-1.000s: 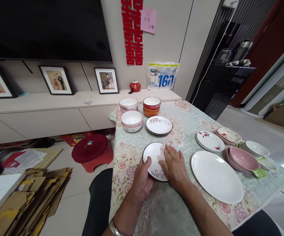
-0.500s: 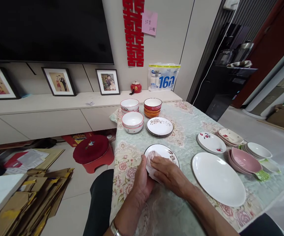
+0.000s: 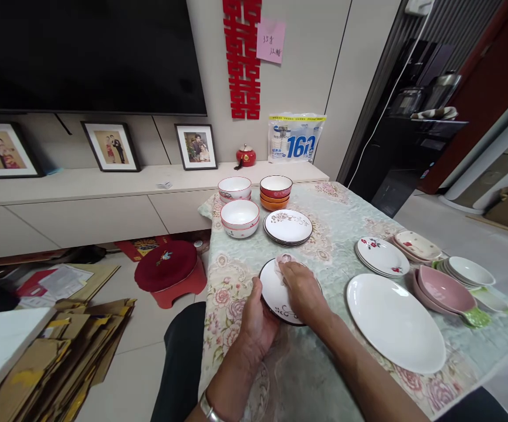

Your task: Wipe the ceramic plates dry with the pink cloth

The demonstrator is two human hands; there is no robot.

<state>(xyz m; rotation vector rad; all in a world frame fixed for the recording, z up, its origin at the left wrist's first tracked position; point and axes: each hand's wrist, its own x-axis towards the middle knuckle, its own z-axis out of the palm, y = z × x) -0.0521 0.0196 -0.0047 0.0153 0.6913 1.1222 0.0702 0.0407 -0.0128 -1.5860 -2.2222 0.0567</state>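
Observation:
My left hand [image 3: 258, 319] grips the near-left edge of a white plate [image 3: 275, 288] with a dark rim and brown flower pattern, thumb on top and fingers underneath. Over the plate's right half lies my right hand [image 3: 303, 290], pressing a pale pink cloth [image 3: 284, 259] against its face; the cloth is mostly hidden under the fingers. Just beyond is a stack of similar patterned plates [image 3: 288, 226]. Right of my hands rests a large white oval plate [image 3: 395, 322].
Bowls with red rims [image 3: 239, 215] and a red-and-orange bowl stack [image 3: 275, 190] stand at the back. To the right are small flowered plates [image 3: 381, 256], pink leaf-shaped bowls [image 3: 447, 288] and white bowls [image 3: 471, 271]. A red stool [image 3: 170, 269] stands left of the table.
My right hand has slid the cloth from the plate's left and middle to its far right side, uncovering the left face. The plate's pattern now shows at its near edge.

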